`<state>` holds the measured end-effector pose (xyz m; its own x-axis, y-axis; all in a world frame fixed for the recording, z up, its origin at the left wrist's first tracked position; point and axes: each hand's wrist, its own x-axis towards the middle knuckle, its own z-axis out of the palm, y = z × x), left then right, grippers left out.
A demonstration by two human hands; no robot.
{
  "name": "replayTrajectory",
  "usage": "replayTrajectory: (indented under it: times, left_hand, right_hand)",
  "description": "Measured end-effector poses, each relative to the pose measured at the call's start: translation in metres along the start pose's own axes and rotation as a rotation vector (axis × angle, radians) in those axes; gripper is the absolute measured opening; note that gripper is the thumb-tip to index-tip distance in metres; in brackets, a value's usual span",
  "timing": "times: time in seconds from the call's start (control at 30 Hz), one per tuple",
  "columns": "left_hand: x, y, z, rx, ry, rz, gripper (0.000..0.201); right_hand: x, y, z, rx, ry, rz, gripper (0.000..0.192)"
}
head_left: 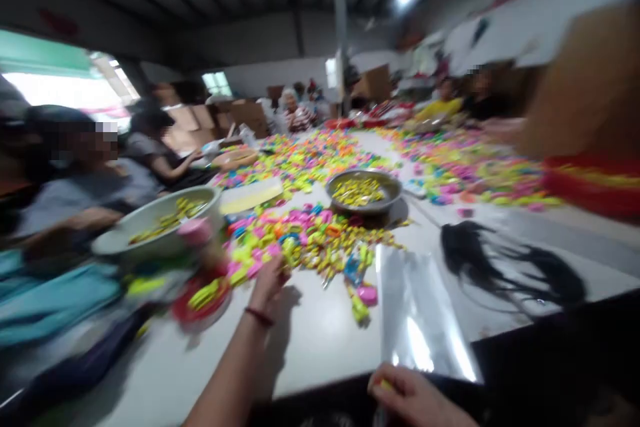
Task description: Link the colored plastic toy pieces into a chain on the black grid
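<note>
My left hand [270, 280], with a dark red band on its wrist, reaches to the near edge of a pile of small colourful plastic pieces [300, 233]. Its fingers are blurred and partly turned away. At the table's front edge my right hand [413, 395] is closed, with a bit of a small yellow piece [385, 384] showing between thumb and fingers. Just beyond it lie flat clear plastic bags [425, 320]. To their left are a pink piece [367, 294] and a yellow-green piece [359, 309], apart from the pile.
A metal bowl [395, 193] and a pale green basin [115, 243] hold yellow pieces. Left of my arm is a red-rimmed dish [185, 317]. Black cords [470, 253] lie to the right, near a red tub [590, 190]. A person [90, 180] sits at the left; others sit farther back.
</note>
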<state>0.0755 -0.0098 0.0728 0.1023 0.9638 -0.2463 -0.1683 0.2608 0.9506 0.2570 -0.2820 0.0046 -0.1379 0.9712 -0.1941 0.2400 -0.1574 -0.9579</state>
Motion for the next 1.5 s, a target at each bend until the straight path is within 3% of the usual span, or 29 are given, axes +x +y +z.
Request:
replayTrajectory:
  times: [0.1, 0.23, 0.4, 0.57, 0.77, 0.9, 1.0, 1.13, 1.3, 1.4, 1.5]
  left_hand:
    - [-0.045, -0.027, -0.007, -0.124, 0.002, -0.125, 0.025]
    - [-0.099, -0.058, -0.015, -0.381, -0.073, -0.236, 0.019]
    - [-0.134, -0.075, -0.018, -0.523, -0.076, -0.312, 0.028]
    - [-0.146, -0.084, -0.014, -0.552, -0.137, -0.392, 0.032]
    - [-0.156, -0.093, -0.002, -0.554, -0.174, -0.394, 0.030]
    - [-0.157, -0.096, 0.002, -0.527, -0.163, -0.371, 0.031]
    - [-0.159, -0.095, 0.003, -0.467, -0.150, -0.343, 0.032]
    - [-0.160, -0.091, 0.004, -0.399, -0.126, -0.263, 0.034]
    - [-0.163, -0.088, 0.005, -0.347, -0.352, -0.184, 0.037]
    - [-0.166, -0.091, 0.008, -0.350, -0.362, -0.090, 0.033]
    - [-0.169, -0.095, 0.010, -0.287, -0.367, 0.015, 0.024]
  right_hand:
    - [0.015, 0.006, 0.013, 0.022, 0.042, 0.009, 0.038]
    - [0.034, -0.011, 0.011, -0.041, 0.100, -0.069, 0.036]
    - [0.042, -0.031, 0.012, -0.102, 0.185, -0.106, 0.038]
    - [0.046, -0.029, 0.019, -0.058, 0.205, -0.132, 0.039]
    - [0.050, -0.020, 0.021, -0.046, 0.315, -0.153, 0.057]
    - [0.053, -0.015, 0.020, -0.115, 0.334, -0.269, 0.045]
    - [0.054, -0.017, 0.019, -0.092, 0.319, -0.238, 0.041]
    - [0.054, -0.025, 0.015, 0.126, 0.257, -0.108, 0.039]
    - [0.055, -0.028, 0.009, 0.566, 0.135, 0.118, 0.040]
    - [0.058, -0.023, 0.007, 0.746, 0.106, 0.117, 0.032]
    - [0.062, -0.018, 0.007, 0.729, 0.119, 0.093, 0.032]
